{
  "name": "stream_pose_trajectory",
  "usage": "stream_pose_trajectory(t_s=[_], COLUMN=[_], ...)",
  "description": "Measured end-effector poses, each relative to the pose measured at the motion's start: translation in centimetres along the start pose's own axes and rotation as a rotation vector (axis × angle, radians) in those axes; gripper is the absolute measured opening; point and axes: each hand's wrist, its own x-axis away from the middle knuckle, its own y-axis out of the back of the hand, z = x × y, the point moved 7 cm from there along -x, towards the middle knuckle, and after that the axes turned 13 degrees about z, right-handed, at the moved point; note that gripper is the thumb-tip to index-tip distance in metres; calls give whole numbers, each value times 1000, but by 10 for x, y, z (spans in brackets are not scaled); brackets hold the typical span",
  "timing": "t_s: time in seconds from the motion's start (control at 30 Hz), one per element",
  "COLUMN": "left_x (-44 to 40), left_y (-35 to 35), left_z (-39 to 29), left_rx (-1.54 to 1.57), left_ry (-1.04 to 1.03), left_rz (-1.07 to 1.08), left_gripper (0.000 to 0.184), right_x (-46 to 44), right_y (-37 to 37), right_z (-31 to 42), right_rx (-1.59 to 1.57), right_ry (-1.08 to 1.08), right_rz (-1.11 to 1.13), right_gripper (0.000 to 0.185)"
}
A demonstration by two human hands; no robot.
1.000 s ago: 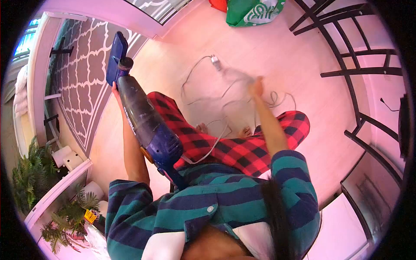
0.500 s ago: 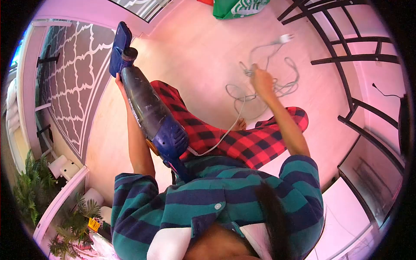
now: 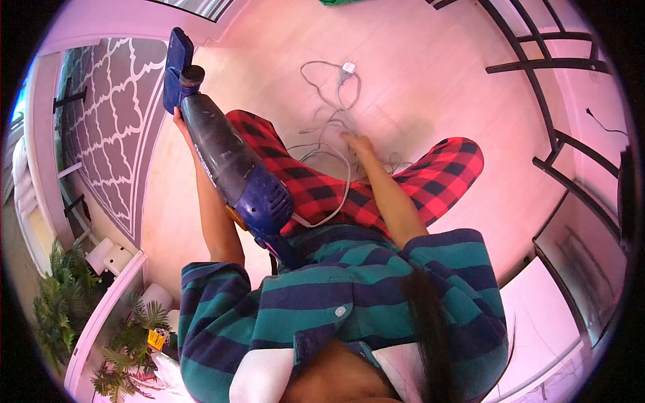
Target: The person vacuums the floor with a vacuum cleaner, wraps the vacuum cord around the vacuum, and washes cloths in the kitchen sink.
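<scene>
cord [image 3: 349, 181] loops forward from the vacuum [image 3: 225, 151], nearer the right hand [image 3: 357, 142], grip unclear; left hand [image 3: 179, 119] touches the vacuum's front, closure hidden.

Illegible lettering [image 3: 205, 166] on the vacuum [image 3: 227, 151]

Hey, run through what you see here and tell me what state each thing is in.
Handheld vacuum: slanted, nozzle fitted; on or off, can't tell.
Plug: unplugged.
Grey cord: unwound, loosely looped, attached to the vacuum.
Left hand: at the nozzle, mostly hidden.
Right hand: blurred, at the cord; grip unclear.
Black cable: one end seems loose.
</scene>
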Motion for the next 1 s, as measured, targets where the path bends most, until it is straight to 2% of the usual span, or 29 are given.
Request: stream_pose_trajectory(t_s=[0.07, 0.17, 0.27, 0.33, 0.43, 0.53, 0.63, 0.7, 0.77, 0.83, 0.9, 0.97, 1.0], left_x=[0, -1, 1, 0, 2, 6, 9, 0, -9, -26, -47, -68, -80], left_y=[8, 4, 3, 7, 19, 25, 17, 13, 20, 42, 44, 46, 40], left_z=[-3, -9, -9, -10, -11, -10, -10, -7, -5, -2, 4, 12, 19], left_rx=[-54, -83, -76, -67, -69, -68, -118, -8, 41, 57, 111, 51, 98], left_ry=[21, 16, -10, -10, 26, 44, -20, 30, 53, 59, 48, 55, 66], left_rz=[-18, -75, -106, -94, -68, -89, -140, -40, -14, 3, -64, -58, -7], left_gripper=[53, 53, 53, 54, 55, 55, 55, 57, 57, 57, 56, 55, 44], right_x=[0, 40, 58, 73, 52, 37, -8, -8, -28, 39, 120, 238, 289], right_y=[-32, -3, 17, 20, 2, -9, 14, 66, 107, 152, 184, 214, 222], right_z=[18, 58, 100, 135, 153, 145, 124, 106, 84, 97, 120, 133, 135], right_rx=[261, 702, 1135, 1516, 1486, 1380, 1107, 925, 910, 592, 463, 341, 346], right_ry=[222, 380, 425, 906, 1368, 1387, 1032, 827, 467, 457, 678, 748, 737], right_rz=[407, 96, -1, -389, -92, -34, 23, -253, -182, -3, 47, 69, 94], right_gripper=[47, 32, 18, 13, 11, 10, 10, 11, 15, 18, 20, 19, 21])
